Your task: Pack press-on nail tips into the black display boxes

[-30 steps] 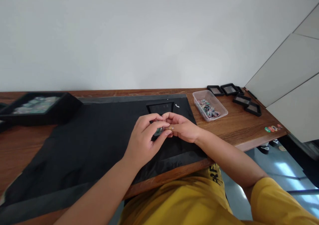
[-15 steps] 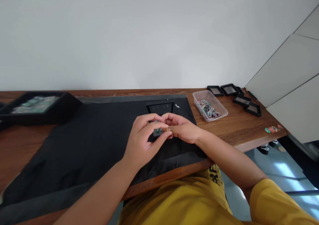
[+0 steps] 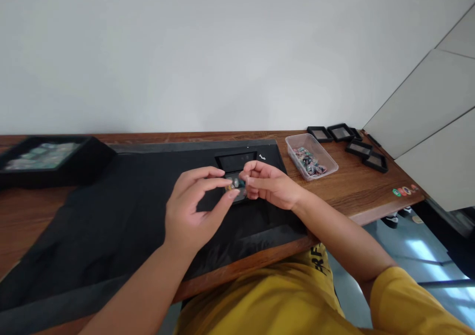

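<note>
My left hand (image 3: 195, 204) pinches a small yellowish piece (image 3: 229, 187) between thumb and index finger, the other fingers stretched out above. To its right, my right hand (image 3: 269, 185) is closed, thumb pressed to its curled fingers; what sits in them is too small to make out. Both hands hover over an open black case (image 3: 235, 162), its lid side tilted up at the back. Small round shiny pieces show in its front part between my hands, partly hidden by the fingers. The case rests on a black mat (image 3: 148, 216).
A clear plastic tub (image 3: 330, 170) of small wrapped pieces stands right of the mat. Several black frames (image 3: 359, 149) lie at the back right, and round stickers (image 3: 407, 190) near the right edge. At left stands a black box (image 3: 92, 157) of greenish packets. White scraps (image 3: 261, 157) lie behind.
My hands have come apart. The left has moved left with the small yellowish piece, while the right has stayed near its place, uncovering more of the case's contents.
</note>
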{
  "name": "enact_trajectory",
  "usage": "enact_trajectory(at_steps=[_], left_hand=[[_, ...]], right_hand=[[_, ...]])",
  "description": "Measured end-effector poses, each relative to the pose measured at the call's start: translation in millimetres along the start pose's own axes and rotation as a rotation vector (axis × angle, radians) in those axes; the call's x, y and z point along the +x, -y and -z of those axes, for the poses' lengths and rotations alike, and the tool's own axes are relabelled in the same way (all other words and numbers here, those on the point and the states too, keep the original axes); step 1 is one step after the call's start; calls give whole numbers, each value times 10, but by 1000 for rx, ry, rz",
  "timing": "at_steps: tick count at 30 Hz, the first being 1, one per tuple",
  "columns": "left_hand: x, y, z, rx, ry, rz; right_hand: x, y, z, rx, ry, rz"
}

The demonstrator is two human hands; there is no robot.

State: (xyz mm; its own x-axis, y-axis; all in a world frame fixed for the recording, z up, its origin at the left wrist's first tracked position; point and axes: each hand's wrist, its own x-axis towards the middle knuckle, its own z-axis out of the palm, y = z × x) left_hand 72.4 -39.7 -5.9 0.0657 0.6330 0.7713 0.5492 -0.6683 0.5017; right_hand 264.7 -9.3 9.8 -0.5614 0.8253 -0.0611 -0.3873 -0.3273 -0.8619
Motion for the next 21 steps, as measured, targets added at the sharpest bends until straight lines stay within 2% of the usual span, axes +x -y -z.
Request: enact_trajectory(at_steps=[7,10,14,21], left_hand=[[21,115,105,42,-47,403],[33,159,69,23,-60,429],[47,226,2,23,-130,386],[85,287,-58,-156,-210,627]], right_hand=[[-24,68,3,90,12,101],[-32,92,2,122,-38,96],[-39,99,25,147,8,108],[-24,67,72,81,-23,102]])
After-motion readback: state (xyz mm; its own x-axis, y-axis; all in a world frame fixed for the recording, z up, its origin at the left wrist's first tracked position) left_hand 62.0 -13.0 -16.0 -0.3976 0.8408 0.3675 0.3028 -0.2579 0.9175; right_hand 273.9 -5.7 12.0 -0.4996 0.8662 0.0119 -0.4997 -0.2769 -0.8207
